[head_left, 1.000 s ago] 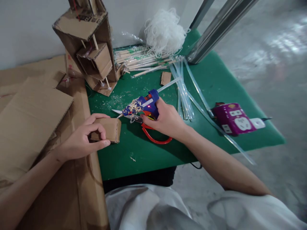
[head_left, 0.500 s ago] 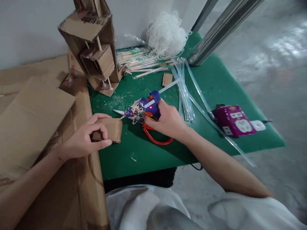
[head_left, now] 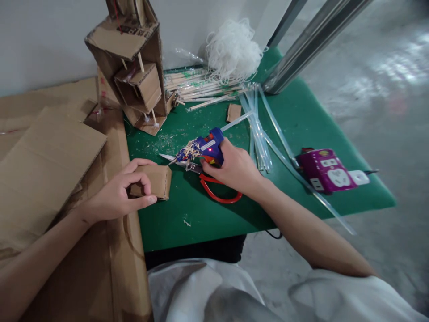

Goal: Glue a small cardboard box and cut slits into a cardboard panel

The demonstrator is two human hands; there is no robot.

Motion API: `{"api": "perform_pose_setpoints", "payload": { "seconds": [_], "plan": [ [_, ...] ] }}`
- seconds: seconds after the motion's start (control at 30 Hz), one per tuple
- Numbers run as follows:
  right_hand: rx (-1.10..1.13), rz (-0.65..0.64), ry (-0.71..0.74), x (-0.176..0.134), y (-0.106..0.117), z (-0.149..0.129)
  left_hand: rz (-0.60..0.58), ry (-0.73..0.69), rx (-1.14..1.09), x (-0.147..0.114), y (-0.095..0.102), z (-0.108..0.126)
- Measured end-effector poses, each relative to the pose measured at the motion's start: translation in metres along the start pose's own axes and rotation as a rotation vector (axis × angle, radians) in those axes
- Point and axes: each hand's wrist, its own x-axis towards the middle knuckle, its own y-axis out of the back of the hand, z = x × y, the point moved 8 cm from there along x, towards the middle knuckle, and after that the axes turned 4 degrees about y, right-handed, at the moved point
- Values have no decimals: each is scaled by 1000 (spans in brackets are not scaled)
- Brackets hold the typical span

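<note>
My left hand [head_left: 129,188] is closed round the left end of a small cardboard box [head_left: 157,180] near the green table's left side. In my right hand [head_left: 237,166] is a blue hot glue gun [head_left: 210,145], a clear glue stick [head_left: 237,120] jutting from its back. Pale shreds cling round the gun's front, and a small red light glows on its side. The nozzle points left, just above the box's far right corner; whether it touches I cannot tell. Beneath the gun lie scissors with red handles [head_left: 221,200], partly hidden by my right hand.
A tall cardboard structure [head_left: 140,87] stands at the back left beside cardboard sheets [head_left: 50,174]. Behind are wooden sticks [head_left: 201,87] and white string [head_left: 234,51]. Several glue sticks [head_left: 259,138], a cardboard scrap [head_left: 233,112] and a purple power socket [head_left: 326,170] lie right. A metal pole [head_left: 311,49] rises behind.
The glue gun's nozzle has lifted slightly and shifted a little right along the box's far edge. My left hand keeps its hold on the box.
</note>
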Motion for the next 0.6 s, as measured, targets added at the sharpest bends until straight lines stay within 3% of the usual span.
{"api": "perform_pose_setpoints", "payload": {
  "seconds": [0.37, 0.6],
  "plan": [
    [-2, 9, -22, 0, -2, 1, 2, -11, -12, 0, -1, 1],
    [22, 130, -153, 3, 6, 19, -15, -9, -36, 0, -2, 2]
  ]
}}
